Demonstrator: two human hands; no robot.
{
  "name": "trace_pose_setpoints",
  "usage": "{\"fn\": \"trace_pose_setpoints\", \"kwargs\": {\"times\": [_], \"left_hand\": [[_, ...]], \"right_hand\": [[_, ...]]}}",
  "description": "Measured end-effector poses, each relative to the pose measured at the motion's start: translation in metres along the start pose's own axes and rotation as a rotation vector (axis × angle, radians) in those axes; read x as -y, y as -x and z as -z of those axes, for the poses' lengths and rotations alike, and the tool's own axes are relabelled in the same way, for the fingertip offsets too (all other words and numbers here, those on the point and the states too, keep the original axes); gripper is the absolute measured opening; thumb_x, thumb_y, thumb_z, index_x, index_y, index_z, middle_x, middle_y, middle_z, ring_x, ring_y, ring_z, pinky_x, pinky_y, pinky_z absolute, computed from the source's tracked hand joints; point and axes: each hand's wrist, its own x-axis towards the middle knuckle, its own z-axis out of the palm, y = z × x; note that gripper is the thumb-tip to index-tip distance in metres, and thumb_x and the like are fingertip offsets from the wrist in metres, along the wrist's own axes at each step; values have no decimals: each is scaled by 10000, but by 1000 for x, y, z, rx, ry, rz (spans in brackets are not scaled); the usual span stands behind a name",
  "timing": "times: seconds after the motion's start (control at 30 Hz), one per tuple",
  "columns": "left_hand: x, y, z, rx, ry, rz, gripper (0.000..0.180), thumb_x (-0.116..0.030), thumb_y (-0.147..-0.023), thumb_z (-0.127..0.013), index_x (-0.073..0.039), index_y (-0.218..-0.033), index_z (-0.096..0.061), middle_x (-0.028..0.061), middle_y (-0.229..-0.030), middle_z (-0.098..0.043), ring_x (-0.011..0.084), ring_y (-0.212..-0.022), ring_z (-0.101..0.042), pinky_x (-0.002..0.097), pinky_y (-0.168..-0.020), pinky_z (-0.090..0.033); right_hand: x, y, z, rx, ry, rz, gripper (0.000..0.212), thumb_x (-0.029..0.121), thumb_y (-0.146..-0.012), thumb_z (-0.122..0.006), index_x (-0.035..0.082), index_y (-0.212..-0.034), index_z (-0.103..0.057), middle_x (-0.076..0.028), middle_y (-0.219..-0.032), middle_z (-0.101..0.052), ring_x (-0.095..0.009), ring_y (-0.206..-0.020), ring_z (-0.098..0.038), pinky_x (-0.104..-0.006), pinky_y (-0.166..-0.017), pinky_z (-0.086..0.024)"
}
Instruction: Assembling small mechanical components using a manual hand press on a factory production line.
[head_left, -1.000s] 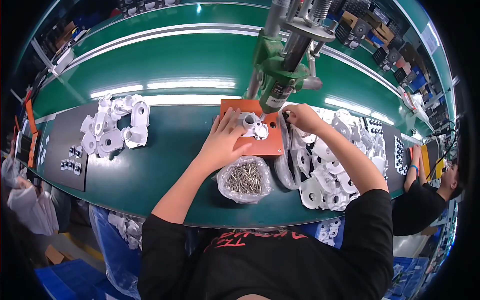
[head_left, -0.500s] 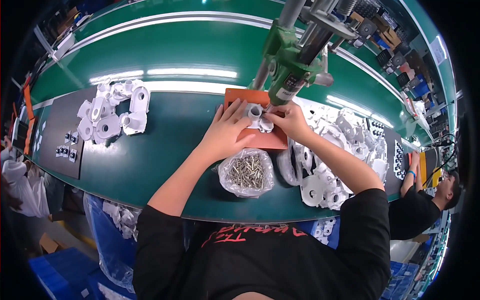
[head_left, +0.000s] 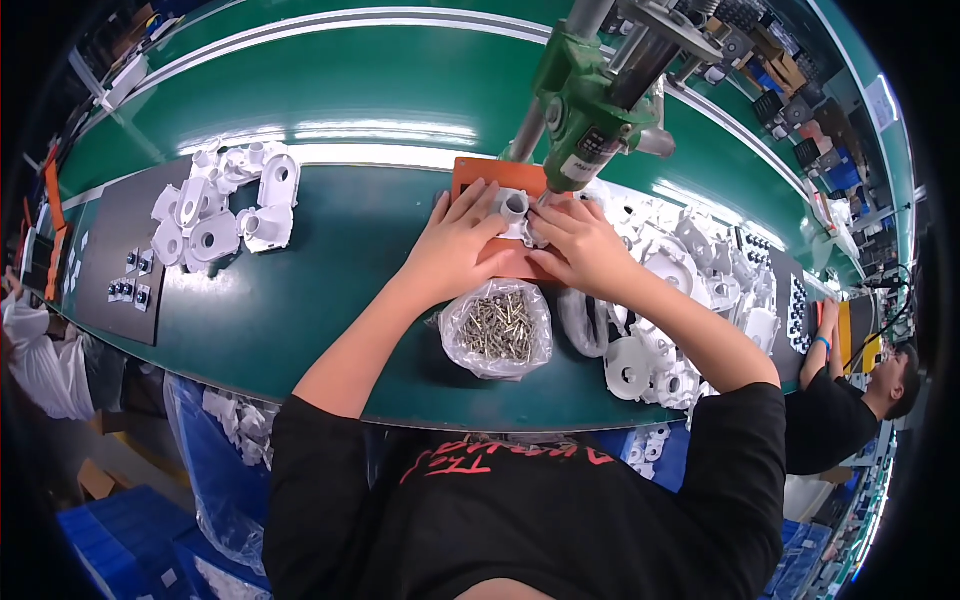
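Note:
A white plastic housing with a short round tube sits on the orange base plate of a green bench press. My left hand grips the housing's left side, fingers over its far side and thumb at its near side. From the right, my right hand holds the other side, its fingers laid over the edge and thumb below. The press's lower tip is close above my right fingertips; whether it touches the part is hidden. Nearer to me stands a clear plastic bag filled with small metal pins or screws.
A heap of white plastic housings covers the bench to the right. More housings lie at the left beside a dark mat with small black-and-white parts. At the far right a co-worker sits. Blue bins stand below the bench.
My right hand has gone from a pinch at the housing's right side to fingers laid flatter over it. My left hand stays on the housing. The view has shifted slightly.

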Motion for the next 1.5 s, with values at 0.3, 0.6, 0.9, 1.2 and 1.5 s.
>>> {"fn": "trace_pose_setpoints", "kwargs": {"times": [0.3,0.6,0.9,1.2,1.5], "left_hand": [[0,-1,-2,0,18,2,327,-345,-836,-572,-86,-1035,-572,196,-1408,-352,324,-1350,-259,537,-1069,-220],[1,-1,-2,-12,37,3,325,-347,-832,-582,-91,-1032,-588,192,-1408,-356,318,-1355,-252,517,-1066,-232],[2,1,2,-10,38,26,306,-320,-823,-594,-88,-1022,-588,192,-1418,-336,319,-1353,-256,522,-1069,-230],[-2,-1,2,3,61,36,289,-279,-814,-618,-62,-1002,-580,162,-1424,-339,336,-1348,-256,488,-1090,-215],[0,-1,2,-13,70,28,279,-268,-806,-629,-60,-984,-579,163,-1416,-353,335,-1344,-265,492,-1086,-222]], "right_hand": [[55,8,6,82,-95,128,227,132,-710,-672,53,-918,-627,-59,-815,-551,-230,-785,-529,-346,-689,-419],[53,9,-10,102,-168,56,128,85,-712,-658,50,-830,-621,-64,-786,-554,-254,-760,-554,-357,-670,-463],[17,-7,22,235,-892,-738,115,101,-827,-644,15,-902,-637,11,-797,-608,-34,-718,-527,-220,-627,-439],[-46,-7,-17,58,-845,-710,222,93,-792,-641,-67,-946,-638,-95,-855,-666,-133,-800,-616,-271,-755,-482],[-46,-17,-17,69,-927,-669,167,69,-796,-635,-38,-924,-632,-72,-865,-650,-129,-825,-607,-273,-767,-474]]}}
